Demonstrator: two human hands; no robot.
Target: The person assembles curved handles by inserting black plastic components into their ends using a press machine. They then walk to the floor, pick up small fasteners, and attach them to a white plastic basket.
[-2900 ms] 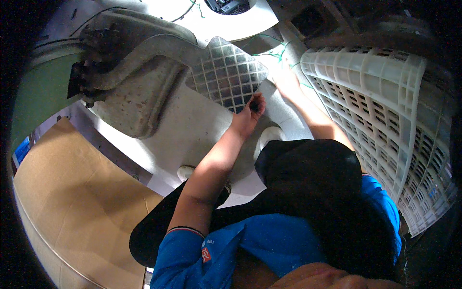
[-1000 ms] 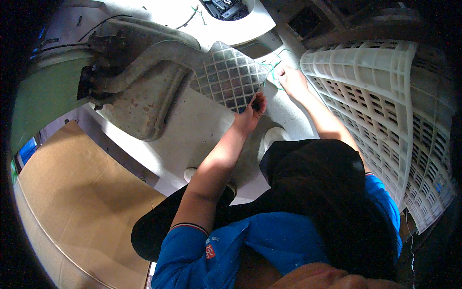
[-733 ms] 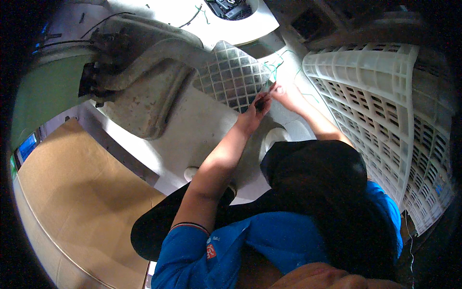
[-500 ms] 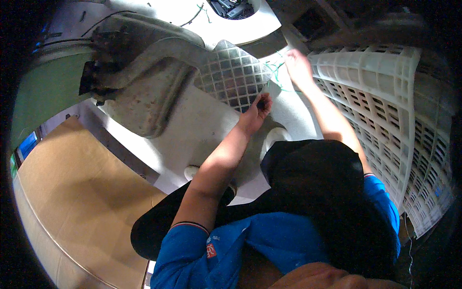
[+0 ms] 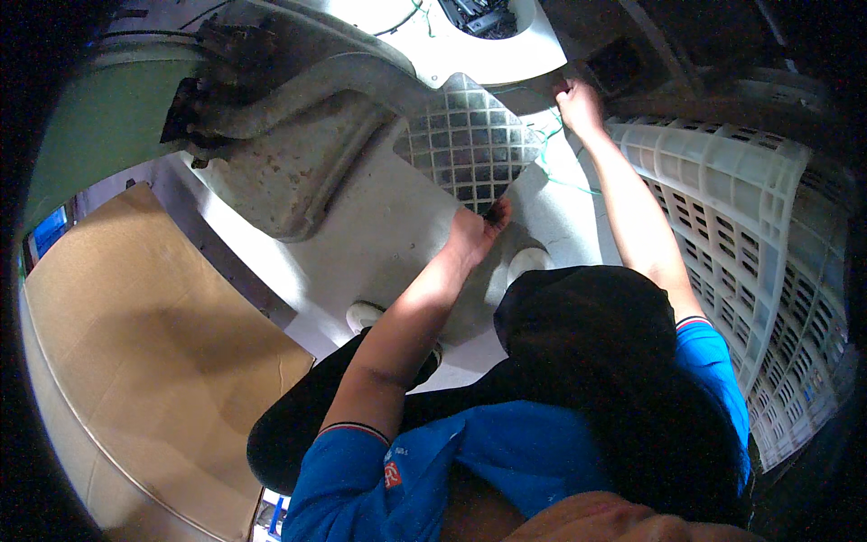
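My left hand (image 5: 471,237) is closed, its fingers curled beside the lower corner of a dark plate with a pale grid (image 5: 470,144). Something dark shows at those fingers, too small and shadowed to name. Farther right, my right hand (image 5: 582,107) is closed near the edge of a white work surface (image 5: 506,65). What its fingers hold, if anything, cannot be made out. A thin green cord (image 5: 549,135) hangs loosely just below and left of that hand. The gridded plate adjoins a thick curved grey machine arm (image 5: 343,77).
Dark small parts fill a round opening (image 5: 483,18) in the white surface. A stained grey machine base (image 5: 271,185) and a green panel (image 5: 117,126) stand at left. Nearer is a brown cardboard box (image 5: 163,343). White slatted plastic crates (image 5: 713,226) line the right side.
My left hand has dropped slightly and turned, its fingers now curled more out of sight. My right hand has shifted a little right. The whole scene has slid slightly right in the view.
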